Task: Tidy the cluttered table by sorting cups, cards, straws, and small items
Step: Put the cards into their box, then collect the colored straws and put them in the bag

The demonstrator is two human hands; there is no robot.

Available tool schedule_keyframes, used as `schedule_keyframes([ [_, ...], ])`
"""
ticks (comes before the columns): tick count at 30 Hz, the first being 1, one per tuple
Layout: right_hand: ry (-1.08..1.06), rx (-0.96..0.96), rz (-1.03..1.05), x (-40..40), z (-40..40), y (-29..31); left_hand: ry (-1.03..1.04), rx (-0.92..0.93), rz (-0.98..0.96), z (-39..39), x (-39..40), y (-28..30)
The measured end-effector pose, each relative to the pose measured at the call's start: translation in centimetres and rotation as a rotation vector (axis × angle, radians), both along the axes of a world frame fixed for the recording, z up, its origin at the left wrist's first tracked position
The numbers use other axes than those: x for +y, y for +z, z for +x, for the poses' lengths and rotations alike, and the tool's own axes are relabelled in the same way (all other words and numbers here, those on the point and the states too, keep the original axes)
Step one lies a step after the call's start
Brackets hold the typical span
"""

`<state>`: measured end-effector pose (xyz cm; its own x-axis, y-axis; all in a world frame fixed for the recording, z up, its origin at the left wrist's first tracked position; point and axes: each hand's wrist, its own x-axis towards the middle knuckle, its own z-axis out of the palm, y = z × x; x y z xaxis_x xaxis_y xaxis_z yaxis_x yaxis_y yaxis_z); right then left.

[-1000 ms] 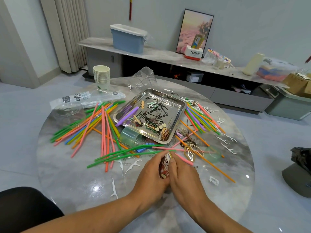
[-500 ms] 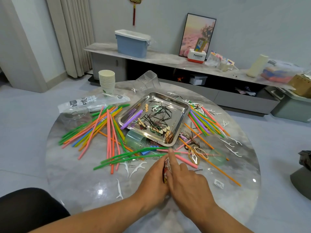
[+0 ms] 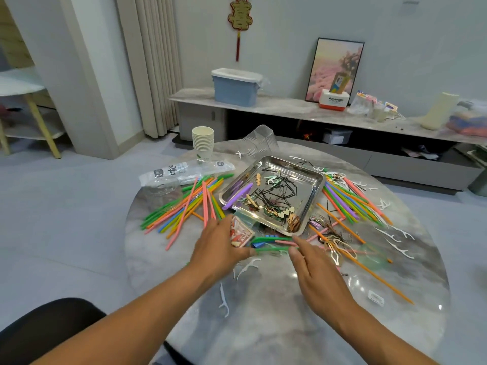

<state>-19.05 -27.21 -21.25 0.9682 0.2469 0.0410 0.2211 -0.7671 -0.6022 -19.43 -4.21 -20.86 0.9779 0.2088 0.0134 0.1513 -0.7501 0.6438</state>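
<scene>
The left hand [image 3: 218, 243] pinches a small stack of glossy red-printed cards [image 3: 240, 234], thumb under them and fingers curled behind, just above the round, polished, grey-marbled counter [image 3: 276, 312]. The right hand [image 3: 313, 272] hovers beside it with nothing in it, fingers straight and slightly spread, fingertips near the thin green straws [image 3: 271, 245] lying between the two hands. Just beyond both hands sits a shiny rectangular steel tray [image 3: 315, 192] with rounded corners, holding black wire hairpins, small wooden hearts and a lilac straw. To the left of the left hand fans a loose pile of slim plastic straws [image 3: 184, 206] in pink, orange, green and yellow; a second bundle [image 3: 350, 204] lies beyond the right hand, to its right. White forked floss picks [image 3: 395, 241] are scattered right of the right hand. Far beyond the left hand stands a stack of cream paper cups [image 3: 202, 143], with a crinkled clear wrapper [image 3: 184, 171] beside it.
</scene>
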Motion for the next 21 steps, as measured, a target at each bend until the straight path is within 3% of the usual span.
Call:
schedule_keyframes([
  [12,0.108,-0.058,-0.101,1.3,1.5,-3.1,0.155,0.223,0.331,-3.4,7.7,-1.3],
  [21,0.204,-0.246,-0.289,2.1,2.4,-3.7,0.121,0.225,0.352,-3.3,9.1,-2.2],
])
